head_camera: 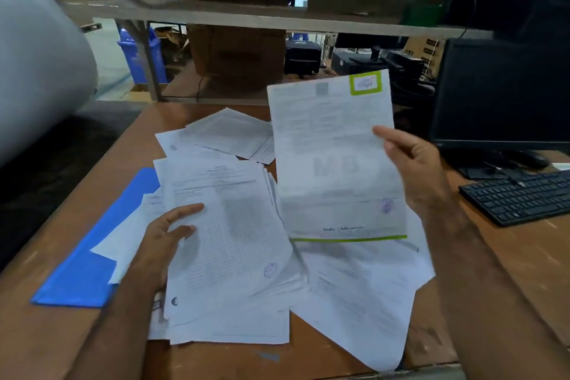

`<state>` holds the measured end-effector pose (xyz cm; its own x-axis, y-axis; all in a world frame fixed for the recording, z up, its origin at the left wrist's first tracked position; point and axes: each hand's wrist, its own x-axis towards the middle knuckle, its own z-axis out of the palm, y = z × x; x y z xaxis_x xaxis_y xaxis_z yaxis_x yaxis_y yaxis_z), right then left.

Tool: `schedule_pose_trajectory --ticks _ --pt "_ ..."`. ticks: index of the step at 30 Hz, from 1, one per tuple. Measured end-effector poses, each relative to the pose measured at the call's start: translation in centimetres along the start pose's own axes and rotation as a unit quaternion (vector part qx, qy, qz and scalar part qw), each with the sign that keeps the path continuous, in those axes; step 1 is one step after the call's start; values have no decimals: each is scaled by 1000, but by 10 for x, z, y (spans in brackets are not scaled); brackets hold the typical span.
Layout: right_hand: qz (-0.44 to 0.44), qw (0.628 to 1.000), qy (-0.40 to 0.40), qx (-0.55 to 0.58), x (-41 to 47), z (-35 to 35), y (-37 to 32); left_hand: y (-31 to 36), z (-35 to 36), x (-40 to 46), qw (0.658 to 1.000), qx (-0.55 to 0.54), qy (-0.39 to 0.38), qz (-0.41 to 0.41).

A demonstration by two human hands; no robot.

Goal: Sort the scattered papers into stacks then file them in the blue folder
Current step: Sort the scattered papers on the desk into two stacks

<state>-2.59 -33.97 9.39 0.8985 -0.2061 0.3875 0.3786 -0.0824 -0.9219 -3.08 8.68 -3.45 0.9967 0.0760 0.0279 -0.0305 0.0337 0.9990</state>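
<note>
- Papers (234, 234), thin white printed sheets, lie fanned and overlapping on the brown wooden desk (509, 256).
- Blue folder (89, 259), flat and smooth, lies at the desk's left side, partly under the sheets.
- Left hand (163, 241) grips the left edge of a table-printed sheet, thumb on top.
- Right hand (413, 163) pinches a green-trimmed sheet (333, 157), raised and tilted above the pile.
- Black keyboard (524, 197) and dark monitor (502, 92) sit at right.
</note>
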Motion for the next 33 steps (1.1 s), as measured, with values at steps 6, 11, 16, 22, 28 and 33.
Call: schedule_pose_trajectory --ticks 6,11,16,22,28,33 --pt "49 996 -77 21 -9 54 15 -2 -1 -4 1000 19 -3 -20" --pt "44 964 -180 -192 -32 105 65 2 1 -7 998 63 -3 24" --pt "15 944 -204 -260 -49 127 102 17 12 -17 987 125 17 96" --pt "-12 951 -182 -250 -56 145 111 9 4 -13 994 83 -35 66" --pt "8 966 -147 -212 -61 158 106 18 -5 -11 997 60 -6 39" --pt "-7 928 -197 -316 -57 160 105 52 -66 -15 993 -6 107 43"
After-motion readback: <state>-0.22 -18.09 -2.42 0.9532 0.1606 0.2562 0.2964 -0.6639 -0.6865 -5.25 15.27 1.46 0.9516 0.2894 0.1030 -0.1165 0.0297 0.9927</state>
